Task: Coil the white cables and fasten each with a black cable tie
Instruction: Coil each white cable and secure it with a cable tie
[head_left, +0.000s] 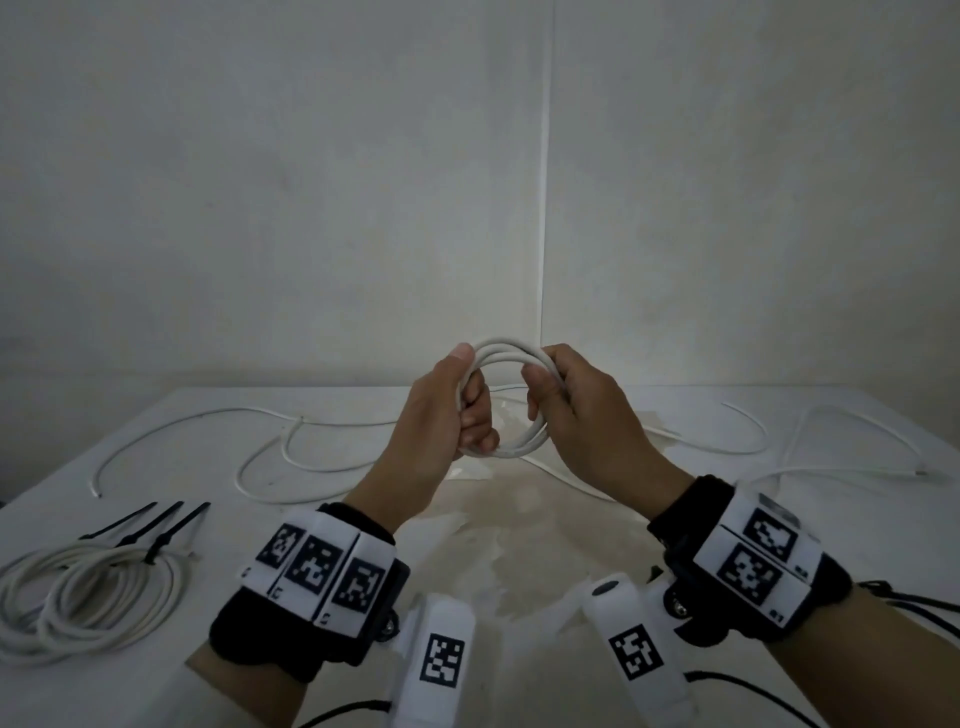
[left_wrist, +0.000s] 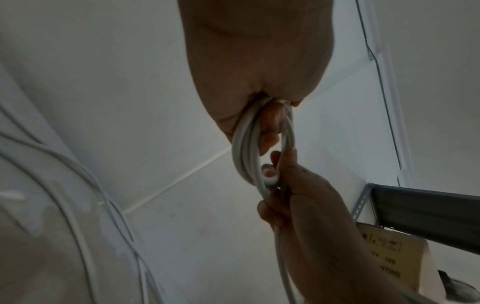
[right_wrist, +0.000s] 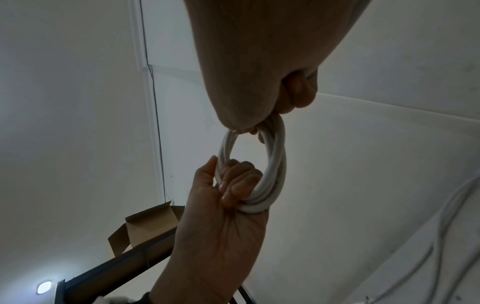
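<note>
A small coil of white cable (head_left: 506, 356) is held up above the table between both hands. My left hand (head_left: 457, 400) grips the coil's left side, fingers curled through the loop, thumb on top. My right hand (head_left: 558, 387) grips its right side. The coil (left_wrist: 245, 152) shows edge-on in the left wrist view. In the right wrist view the coil (right_wrist: 275, 164) hangs between the two fists. Its loose tail (head_left: 566, 475) trails down onto the table. Three black cable ties (head_left: 156, 519) lie at the left. Two coiled white cables (head_left: 88, 592) lie near them.
Loose white cables (head_left: 291, 452) snake over the white table (head_left: 519, 545) at left, and more cable (head_left: 852, 452) lies at right. A wall stands close behind. A cardboard box (right_wrist: 145, 226) on a dark shelf shows in the right wrist view.
</note>
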